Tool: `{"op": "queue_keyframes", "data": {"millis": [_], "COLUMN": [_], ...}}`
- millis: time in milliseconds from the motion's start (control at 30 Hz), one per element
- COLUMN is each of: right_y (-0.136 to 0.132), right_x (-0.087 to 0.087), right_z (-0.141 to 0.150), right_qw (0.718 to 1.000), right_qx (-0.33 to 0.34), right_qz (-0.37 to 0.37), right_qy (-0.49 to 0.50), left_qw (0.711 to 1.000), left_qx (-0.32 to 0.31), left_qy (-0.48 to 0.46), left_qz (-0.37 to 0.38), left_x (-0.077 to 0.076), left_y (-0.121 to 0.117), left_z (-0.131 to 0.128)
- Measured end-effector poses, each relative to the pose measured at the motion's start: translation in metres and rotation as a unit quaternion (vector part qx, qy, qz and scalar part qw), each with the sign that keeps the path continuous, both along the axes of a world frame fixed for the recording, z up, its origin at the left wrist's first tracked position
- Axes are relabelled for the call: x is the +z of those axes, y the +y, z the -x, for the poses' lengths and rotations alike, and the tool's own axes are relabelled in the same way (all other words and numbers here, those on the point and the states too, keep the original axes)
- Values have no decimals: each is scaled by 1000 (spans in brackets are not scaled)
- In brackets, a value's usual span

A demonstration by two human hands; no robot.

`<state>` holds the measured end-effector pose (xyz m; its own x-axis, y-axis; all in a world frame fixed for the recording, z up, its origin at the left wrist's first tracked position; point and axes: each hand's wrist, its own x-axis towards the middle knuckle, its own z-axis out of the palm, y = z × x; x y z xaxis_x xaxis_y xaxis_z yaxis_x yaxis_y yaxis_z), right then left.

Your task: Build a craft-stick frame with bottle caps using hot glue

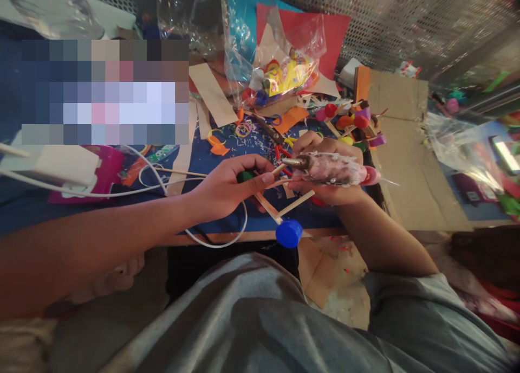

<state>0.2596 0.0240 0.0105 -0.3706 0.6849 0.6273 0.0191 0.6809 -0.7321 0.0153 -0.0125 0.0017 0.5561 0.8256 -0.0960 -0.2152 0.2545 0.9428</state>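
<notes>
My right hand [325,172] is wrapped around a glue gun [337,168] crusted with dried glue, its metal nozzle pointing left. My left hand [227,188] pinches a thin wooden stick frame [284,202] close to the nozzle tip; something green shows under its fingers. A blue bottle cap [288,233] is fixed at the frame's lower end, hanging over the table's front edge. Both hands are closed and nearly meet above the blue work surface [227,156].
A white cable [162,186] loops across the table from a white adapter [67,164] at the left. Plastic bags with coloured bits [280,69], paper scraps, rubber bands and another cap-and-stick model [353,123] lie behind. Cardboard [402,145] lies to the right.
</notes>
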Motion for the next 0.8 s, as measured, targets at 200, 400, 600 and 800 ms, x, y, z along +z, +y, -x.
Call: {"op": "queue_keyframes", "data": {"millis": [200, 400, 600, 800], "right_y": [2, 3, 3, 0], "right_x": [-1, -1, 2, -3], "right_z": [-3, -1, -4, -6], "right_qw": [1000, 998, 996, 997], "right_qx": [16, 17, 52, 27], "right_qz": [27, 66, 75, 74], "right_qy": [-4, 1, 6, 21], "left_qw": [999, 998, 997, 996], "left_qx": [22, 21, 40, 23], "left_qy": [-25, -39, -51, -72], "left_qz": [24, 44, 44, 37], "left_x": [2, 3, -1, 1], "left_y": [1, -1, 0, 0], "left_z": [-1, -1, -2, -1]}}
